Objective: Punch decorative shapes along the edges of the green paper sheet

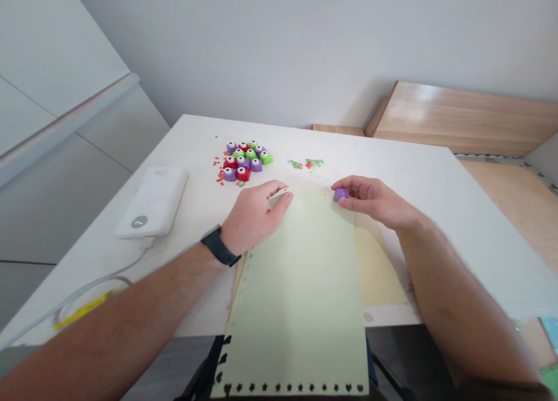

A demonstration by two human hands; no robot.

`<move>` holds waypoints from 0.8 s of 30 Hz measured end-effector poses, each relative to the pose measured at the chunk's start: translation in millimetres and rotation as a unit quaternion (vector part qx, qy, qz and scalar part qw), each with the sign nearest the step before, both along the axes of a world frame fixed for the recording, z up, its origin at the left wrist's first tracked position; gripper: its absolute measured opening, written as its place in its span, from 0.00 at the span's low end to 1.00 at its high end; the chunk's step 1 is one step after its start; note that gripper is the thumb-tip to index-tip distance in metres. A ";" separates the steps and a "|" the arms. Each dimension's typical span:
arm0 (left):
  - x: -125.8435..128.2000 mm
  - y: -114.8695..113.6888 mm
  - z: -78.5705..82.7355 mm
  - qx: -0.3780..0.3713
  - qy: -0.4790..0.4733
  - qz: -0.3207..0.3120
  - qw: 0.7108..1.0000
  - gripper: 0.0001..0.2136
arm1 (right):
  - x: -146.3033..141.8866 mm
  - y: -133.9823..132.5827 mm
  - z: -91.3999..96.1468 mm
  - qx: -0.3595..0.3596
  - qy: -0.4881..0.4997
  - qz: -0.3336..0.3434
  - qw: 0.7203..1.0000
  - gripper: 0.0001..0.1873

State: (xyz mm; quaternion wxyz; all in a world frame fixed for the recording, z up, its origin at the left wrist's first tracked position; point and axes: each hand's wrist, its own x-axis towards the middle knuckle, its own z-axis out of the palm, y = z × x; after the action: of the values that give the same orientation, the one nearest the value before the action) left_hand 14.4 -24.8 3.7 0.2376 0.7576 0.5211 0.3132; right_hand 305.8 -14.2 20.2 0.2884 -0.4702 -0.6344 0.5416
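Observation:
A pale green sheet of paper [305, 285] lies lengthwise before me, its near end hanging over the table's front edge. Stars, hearts and other small shapes are cut along its near and left edges. My left hand [257, 212], with a dark watch band on the wrist, pinches the sheet's far left corner between thumb and fingers. At the far right corner, my right hand [370, 200] grips a small purple craft punch [340, 194] with thumb and fingers. The punch touches the paper's edge; whether the paper is inside its slot I cannot tell.
Several purple, red and green craft punches [242, 161] are grouped at the back left among paper bits. Green and red cut-outs [314, 163] lie beyond the sheet. A white power bank [152, 202] with a cable is at left. Yellowish paper [379, 267] lies under the green sheet.

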 end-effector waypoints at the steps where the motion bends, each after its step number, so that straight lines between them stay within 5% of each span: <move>1: 0.0 -0.2 0.3 -0.001 0.000 0.000 1.000 0.15 | -0.2 -0.2 0.1 0.000 -0.001 0.001 1.000 0.20; 24: 0.8 -0.9 1.2 0.000 -0.004 0.002 1.000 0.14 | -2.0 0.4 -3.2 -0.002 -0.008 -0.011 1.000 0.21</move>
State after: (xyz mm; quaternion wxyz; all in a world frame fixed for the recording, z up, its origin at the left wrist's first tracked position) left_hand 15.3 -25.7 4.8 0.2394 0.7554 0.5215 0.3164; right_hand 303.9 -13.8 17.0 0.2882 -0.4817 -0.6305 0.5360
